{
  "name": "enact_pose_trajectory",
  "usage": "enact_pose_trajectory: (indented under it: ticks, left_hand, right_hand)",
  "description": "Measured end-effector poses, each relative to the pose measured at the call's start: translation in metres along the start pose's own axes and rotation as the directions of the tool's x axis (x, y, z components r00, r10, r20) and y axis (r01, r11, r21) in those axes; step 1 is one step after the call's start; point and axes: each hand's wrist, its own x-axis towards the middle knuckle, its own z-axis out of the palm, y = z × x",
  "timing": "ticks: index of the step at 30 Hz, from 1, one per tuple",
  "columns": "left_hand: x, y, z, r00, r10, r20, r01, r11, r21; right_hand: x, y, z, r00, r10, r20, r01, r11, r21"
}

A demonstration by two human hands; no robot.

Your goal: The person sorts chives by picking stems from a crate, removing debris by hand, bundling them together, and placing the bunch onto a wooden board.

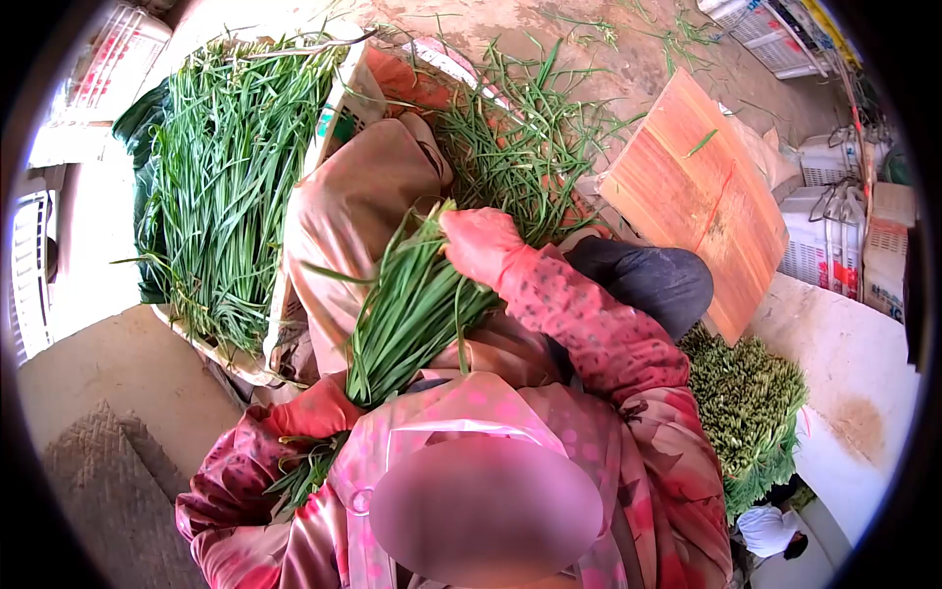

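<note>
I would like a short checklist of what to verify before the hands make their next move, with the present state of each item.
1. Right hand has hold of the green bundle: ok, at its upper end.
2. Left hand grips firmly: cannot tell; it is at the bundle's lower end, fingers mostly hidden.
3. Bundle is neat: not ok; some leaves stick out at the sides.
4. Crate beside the leg holds greens: ok, it is heaped with long stalks.
5. Wooden board is free of scraps: not ok; a green blade lies on it.

no legible text, red crate markings (pixel 842 275) and green label (pixel 325 122) unreadable
</note>
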Motion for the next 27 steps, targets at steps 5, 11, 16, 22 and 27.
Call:
enact_pose_trajectory:
  ticks: [5, 11, 16, 22, 27]
  left_hand:
    - [0.003, -0.009, 0.000, 0.990, 0.104, -0.099, -0.074, 0.961, 0.265]
    - [0.014, 0.083, 0.028, 0.959, 0.006, -0.282, 0.247, 0.464, 0.851]
    - [0.006, 0.072, 0.035, 0.967, 0.118, -0.224, 0.173, 0.338, 0.925]
    - [-0.022, 0.026, 0.022, 0.952, 0.016, -0.306, 0.248, 0.545, 0.801]
    - [-0.029, -0.011, 0.008, 0.955, 0.138, -0.261, 0.027, 0.839, 0.543]
  right_hand:
    - [0.014, 0.107, 0.024, 0.937, 0.316, -0.148, -0.313, 0.949, 0.046]
    - [-0.001, -0.013, -0.097, 0.943, -0.106, -0.317, 0.169, 0.969, 0.179]
    - [0.009, -0.071, 0.003, 0.582, -0.789, 0.199, 0.347, 0.462, 0.816]
    - [-0.004, 0.013, 0.011, 0.439, -0.385, 0.812, -0.270, 0.805, 0.528]
    - [-0.004, 0.102, 0.064, 0.105, -0.893, 0.438, -0.992, -0.064, 0.107]
